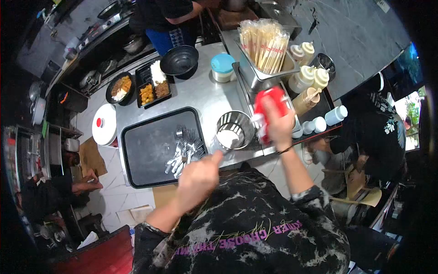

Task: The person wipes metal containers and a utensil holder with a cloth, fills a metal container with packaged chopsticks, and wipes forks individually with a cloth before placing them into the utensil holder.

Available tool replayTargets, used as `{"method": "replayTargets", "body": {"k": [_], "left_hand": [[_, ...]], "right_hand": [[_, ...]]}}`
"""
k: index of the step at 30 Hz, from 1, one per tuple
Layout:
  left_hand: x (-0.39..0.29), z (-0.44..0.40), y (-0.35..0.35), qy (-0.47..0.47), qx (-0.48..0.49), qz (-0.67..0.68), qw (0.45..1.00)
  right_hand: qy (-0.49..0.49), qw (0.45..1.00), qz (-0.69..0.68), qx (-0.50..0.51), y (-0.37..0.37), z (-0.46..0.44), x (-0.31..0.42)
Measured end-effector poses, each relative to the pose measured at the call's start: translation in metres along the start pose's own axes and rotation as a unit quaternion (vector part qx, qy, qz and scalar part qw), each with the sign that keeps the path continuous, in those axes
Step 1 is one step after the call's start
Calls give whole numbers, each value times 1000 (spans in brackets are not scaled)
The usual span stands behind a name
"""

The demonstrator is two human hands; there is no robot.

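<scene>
My left hand (199, 182) is closed, blurred by motion, in front of the perforated metal cutlery holder (246, 119). What it holds, if anything, I cannot make out. My right hand (279, 125) grips a red and white cloth (270, 101), also smeared by motion, just right of that holder. Left of the holder lies a black tray (148, 141), with a loose heap of metal forks and spoons (187, 147) on its right side.
Behind the tray stand a black food box (147, 77), a filled bowl (121, 86), a black bowl (179, 60) and a blue-lidded tub (222, 67). Wrapped chopsticks (264, 48) fill a metal container; squeeze bottles (302, 78) stand right. A person (166, 18) works at the back.
</scene>
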State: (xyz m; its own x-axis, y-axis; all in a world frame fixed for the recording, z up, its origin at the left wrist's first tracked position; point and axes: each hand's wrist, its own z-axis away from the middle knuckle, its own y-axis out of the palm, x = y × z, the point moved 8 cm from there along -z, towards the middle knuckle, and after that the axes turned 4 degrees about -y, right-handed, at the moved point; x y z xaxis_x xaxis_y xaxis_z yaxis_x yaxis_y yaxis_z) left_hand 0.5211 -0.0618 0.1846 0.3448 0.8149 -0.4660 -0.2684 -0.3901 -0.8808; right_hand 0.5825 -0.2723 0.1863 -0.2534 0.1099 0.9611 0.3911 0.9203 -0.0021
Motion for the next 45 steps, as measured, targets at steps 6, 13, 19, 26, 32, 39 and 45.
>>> {"method": "replayTargets", "body": {"k": [6, 13, 19, 26, 32, 39, 45], "left_hand": [[5, -59, 29, 46, -1, -202, 978], [-18, -126, 136, 163, 182, -342, 908], [-28, -132, 137, 288, 168, -316, 888], [107, -103, -56, -75, -141, 58, 985], [277, -21, 114, -324, 80, -27, 942], [291, 8, 128, -404, -56, 83, 909], [310, 1, 118, -374, -130, 230, 889]], "right_hand": [[14, 994, -27, -102, -92, 1, -19], [99, 986, -31, -128, -111, 55, -51], [143, 985, -18, -93, -129, 69, -65], [278, 837, -447, -150, -118, 89, -100], [255, 862, -423, -110, -82, 68, -65], [259, 851, -456, -9, -43, 68, -57], [278, 845, -457, -23, -18, 92, -62]]}}
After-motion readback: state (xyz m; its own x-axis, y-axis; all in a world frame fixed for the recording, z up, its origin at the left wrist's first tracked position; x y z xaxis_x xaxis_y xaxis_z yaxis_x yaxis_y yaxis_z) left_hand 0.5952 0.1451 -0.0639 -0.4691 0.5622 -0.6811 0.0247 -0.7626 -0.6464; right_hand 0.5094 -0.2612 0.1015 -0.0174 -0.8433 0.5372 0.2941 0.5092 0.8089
